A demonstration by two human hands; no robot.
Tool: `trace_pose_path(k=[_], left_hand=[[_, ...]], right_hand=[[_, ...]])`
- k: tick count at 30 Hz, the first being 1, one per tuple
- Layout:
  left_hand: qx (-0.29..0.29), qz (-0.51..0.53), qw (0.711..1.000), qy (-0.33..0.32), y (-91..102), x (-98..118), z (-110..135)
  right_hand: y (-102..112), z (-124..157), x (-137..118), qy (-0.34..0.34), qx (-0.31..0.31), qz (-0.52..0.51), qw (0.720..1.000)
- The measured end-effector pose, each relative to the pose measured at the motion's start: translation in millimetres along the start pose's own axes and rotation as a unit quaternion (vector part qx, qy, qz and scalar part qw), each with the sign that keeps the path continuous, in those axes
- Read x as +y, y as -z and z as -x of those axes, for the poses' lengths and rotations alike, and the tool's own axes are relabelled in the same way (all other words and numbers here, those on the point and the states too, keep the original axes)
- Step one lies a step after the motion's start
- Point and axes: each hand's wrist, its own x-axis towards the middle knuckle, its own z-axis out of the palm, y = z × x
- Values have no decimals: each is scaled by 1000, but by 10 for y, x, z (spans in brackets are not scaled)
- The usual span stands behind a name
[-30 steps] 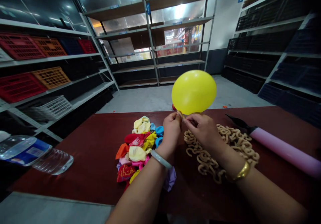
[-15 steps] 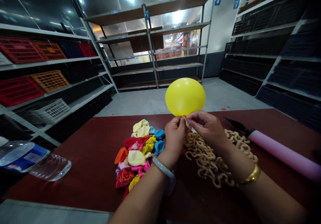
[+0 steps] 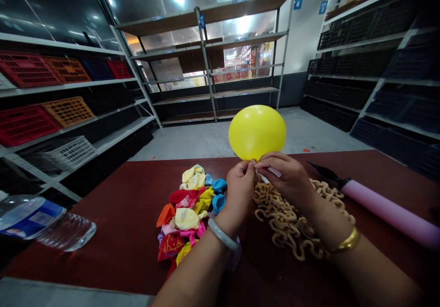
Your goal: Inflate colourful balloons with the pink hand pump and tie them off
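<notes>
An inflated yellow balloon floats just above a dark red table. My left hand pinches its neck from the left, fingers closed. From the right, my right hand also pinches the neck, with a small pale piece between its fingers. Under both hands lies a heap of beige clips. A pile of flat coloured balloons lies to the left of my left wrist.
A pink hand pump with a black nozzle lies at the right of the table. A plastic water bottle lies on its side at the left edge. Metal shelves with red and orange crates line the left wall.
The balloon and both hands have sunk and drifted slightly left in view. My fingers have drawn closer together at the neck. The pinch holds.
</notes>
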Motion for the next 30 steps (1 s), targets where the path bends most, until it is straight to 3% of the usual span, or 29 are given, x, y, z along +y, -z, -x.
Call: trace_pose_path(k=[3,6,9,13,17,22,26,30], left_hand=[[-13,-17,1000,-18,-5,-3,9],[4,-127,989,-74,16,4,22],[19,-256,957,-135,51,24,43],[12,-382,900,-210,72,68,80],[0,-443,867,-230,63,79,82],[-30,-385,898,-213,64,55,43],[-48,-283,939,-188,76,45,26],[-61,-272,934,-223,93,31,-1]], right_hand=[[1,16,0,-11,22,20,999],[-4,17,18,-40,18,12,999],[-22,24,51,-94,3,-18,995],[-28,51,109,-216,13,-87,972],[34,41,117,-251,-6,-76,965],[103,-18,16,-215,-40,2,976],[71,-21,-42,-166,17,93,982],[23,18,-74,-135,73,145,977]])
